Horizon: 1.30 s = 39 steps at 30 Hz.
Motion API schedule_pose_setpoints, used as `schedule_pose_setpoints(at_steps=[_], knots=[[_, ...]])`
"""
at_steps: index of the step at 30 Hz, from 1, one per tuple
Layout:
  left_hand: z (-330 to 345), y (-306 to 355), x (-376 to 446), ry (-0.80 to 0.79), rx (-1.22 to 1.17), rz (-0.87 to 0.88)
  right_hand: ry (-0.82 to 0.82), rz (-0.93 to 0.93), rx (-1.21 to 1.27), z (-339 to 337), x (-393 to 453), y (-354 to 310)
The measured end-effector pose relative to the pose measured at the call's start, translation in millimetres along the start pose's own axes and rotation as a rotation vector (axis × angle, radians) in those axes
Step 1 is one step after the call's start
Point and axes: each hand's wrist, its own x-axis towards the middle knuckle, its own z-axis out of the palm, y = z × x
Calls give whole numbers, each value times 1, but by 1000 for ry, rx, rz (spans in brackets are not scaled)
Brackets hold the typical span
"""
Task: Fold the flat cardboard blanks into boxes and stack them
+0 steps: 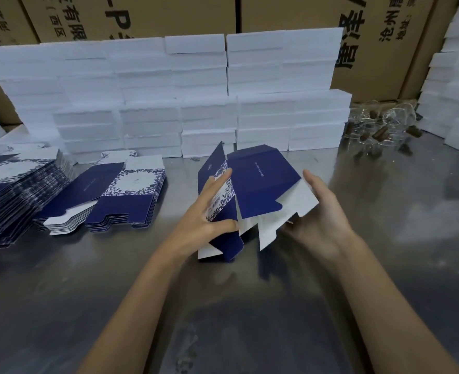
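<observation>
A navy cardboard blank [260,182] with a floral white panel is half opened and held above the steel table [61,279], its white inner flaps hanging down. My left hand [209,211] lies on its left panel, fingers straight along the floral strip and thumb pressing the lower blue flap. My right hand [322,217] supports the right side, thumb straight by the white flap's edge; its fingers are hidden under the card. Flat blanks lie in a pile [131,195] to the left, with a taller pile [15,195] at the far left.
A wall of stacked white boxes [206,122] runs along the back of the table. More white boxes [454,90] rise at the right. Glass jars with corks [382,128] lie at the back right. Brown shipping cartons [142,14] stand behind.
</observation>
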Motion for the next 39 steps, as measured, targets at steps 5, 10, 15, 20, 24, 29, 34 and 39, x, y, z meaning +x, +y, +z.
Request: schedule_pose_setpoints(at_steps=[5,10,15,20,24,29,34,39], knots=[[8,12,-2,202,-87,82,-163,-35,-77,16,4,9],[7,15,-2,348,-137,66,-74,-205,-586,20,10,23],[4,14,-4,337,-191,43,309,-303,-966,26,18,44],[4,8,1,425,-111,108,324,-254,-1252,16,18,36],[4,5,1,487,-73,154,207,-129,-1463,7,15,29],[4,2,2,484,-70,150,197,-115,-1433,11,17,29],[6,1,2,484,-73,151,231,-188,-1389,14,11,22],[4,2,4,457,-84,140,257,-331,-1326,18,10,18]])
